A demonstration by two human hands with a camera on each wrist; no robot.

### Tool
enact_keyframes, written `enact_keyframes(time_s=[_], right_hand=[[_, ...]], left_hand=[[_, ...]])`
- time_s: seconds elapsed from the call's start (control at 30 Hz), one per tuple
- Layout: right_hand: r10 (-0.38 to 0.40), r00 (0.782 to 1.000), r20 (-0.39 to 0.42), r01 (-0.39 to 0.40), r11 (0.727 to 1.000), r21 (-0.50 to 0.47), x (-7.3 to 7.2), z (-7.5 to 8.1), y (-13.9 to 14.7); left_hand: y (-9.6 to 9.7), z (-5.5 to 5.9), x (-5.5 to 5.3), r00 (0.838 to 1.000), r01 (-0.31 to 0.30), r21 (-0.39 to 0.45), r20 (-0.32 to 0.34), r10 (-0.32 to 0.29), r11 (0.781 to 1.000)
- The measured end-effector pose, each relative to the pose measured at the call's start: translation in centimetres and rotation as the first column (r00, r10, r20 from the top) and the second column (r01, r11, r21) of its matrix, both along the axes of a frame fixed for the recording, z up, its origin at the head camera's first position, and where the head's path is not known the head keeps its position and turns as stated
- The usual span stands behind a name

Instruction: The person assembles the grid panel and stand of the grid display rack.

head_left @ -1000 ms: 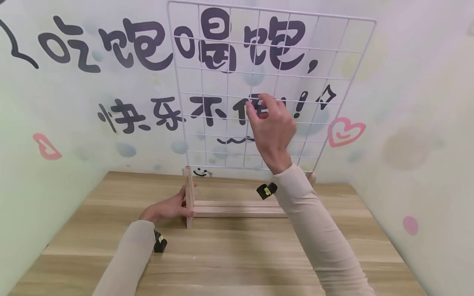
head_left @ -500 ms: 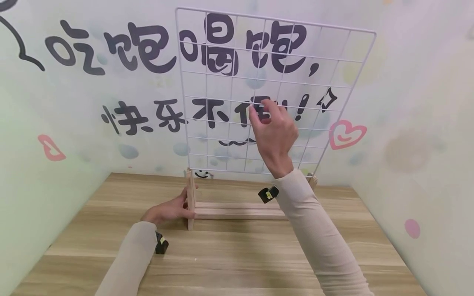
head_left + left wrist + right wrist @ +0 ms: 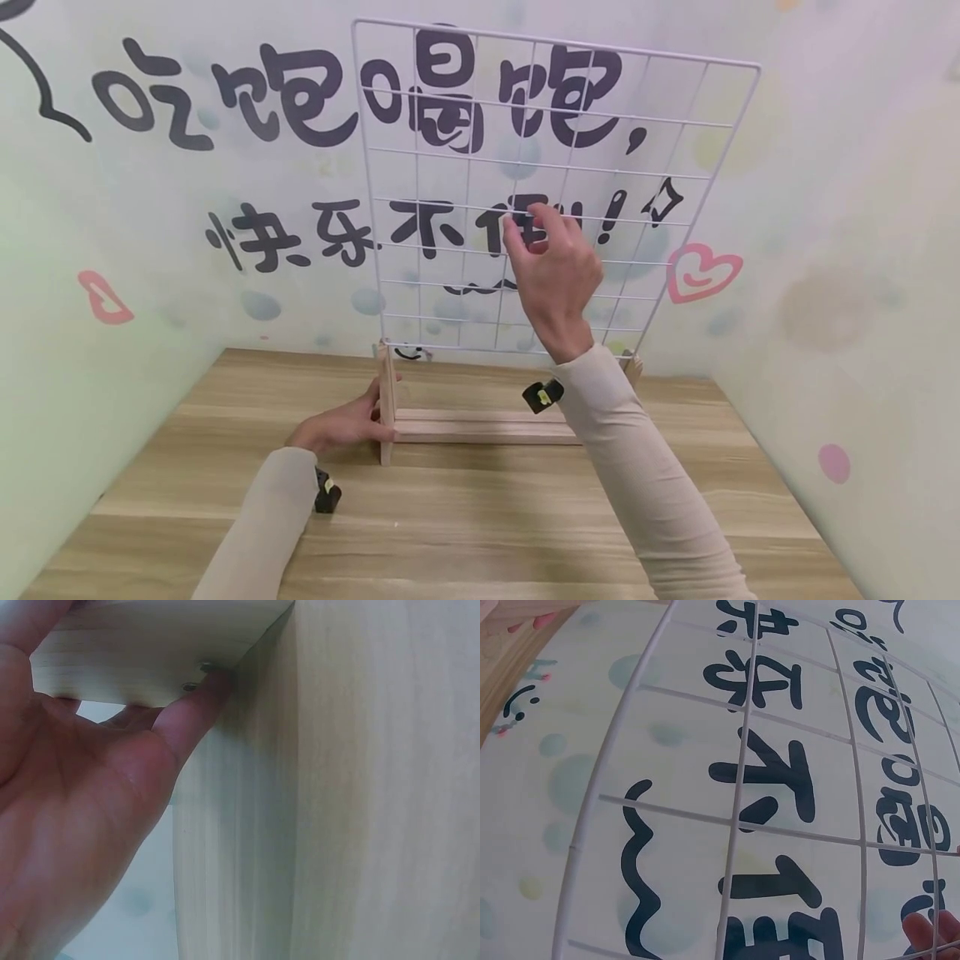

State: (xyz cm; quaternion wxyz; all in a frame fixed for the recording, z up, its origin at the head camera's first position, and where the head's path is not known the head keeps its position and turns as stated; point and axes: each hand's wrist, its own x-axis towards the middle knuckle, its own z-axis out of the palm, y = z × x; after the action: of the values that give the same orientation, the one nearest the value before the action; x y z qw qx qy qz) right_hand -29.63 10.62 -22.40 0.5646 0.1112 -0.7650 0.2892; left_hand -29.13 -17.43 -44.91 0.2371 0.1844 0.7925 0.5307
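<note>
A white wire grid panel (image 3: pixel 442 205) stands upright, its lower edge at the tops of the two end posts of a pale wooden stand (image 3: pixel 480 431). My left hand (image 3: pixel 347 423) grips the left post (image 3: pixel 386 408) low down, thumb on the near side and fingers going behind. In the left wrist view my thumb (image 3: pixel 191 720) presses beside two screw heads (image 3: pixel 196 678) in a board. Higher up, my right hand (image 3: pixel 558 271) pinches a wire near the panel's middle with thumb and index finger. Only its fingertips (image 3: pixel 922 930) show in the right wrist view.
The stand rests on a wood-grain table (image 3: pixel 450 517) near the back wall (image 3: pixel 300 179), which carries large dark lettering. My right forearm crosses in front of the stand's right part and hides some of it. The right post (image 3: pixel 635 367) shows beyond my sleeve.
The panel's top edge has dropped slightly, more on the right, with my right hand still on the wire. The head view has shifted a little. My left hand keeps its hold on the post.
</note>
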Motion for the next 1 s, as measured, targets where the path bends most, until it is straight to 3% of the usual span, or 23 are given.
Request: enact_keyframes(time_s=[0.57, 1.0], right_hand=[[0.015, 1.000, -0.007, -0.015, 1.000, 0.016, -0.15, 0.09, -0.14], [0.019, 1.000, -0.003, -0.019, 1.000, 0.016, -0.19, -0.27, -0.06]], left_hand=[[-0.28, -0.20, -0.39, 1.000, 0.005, 0.025, -0.014, -0.005, 1.000], [-0.12, -0.09, -0.11, 1.000, 0.007, 0.005, -0.025, -0.007, 1.000]])
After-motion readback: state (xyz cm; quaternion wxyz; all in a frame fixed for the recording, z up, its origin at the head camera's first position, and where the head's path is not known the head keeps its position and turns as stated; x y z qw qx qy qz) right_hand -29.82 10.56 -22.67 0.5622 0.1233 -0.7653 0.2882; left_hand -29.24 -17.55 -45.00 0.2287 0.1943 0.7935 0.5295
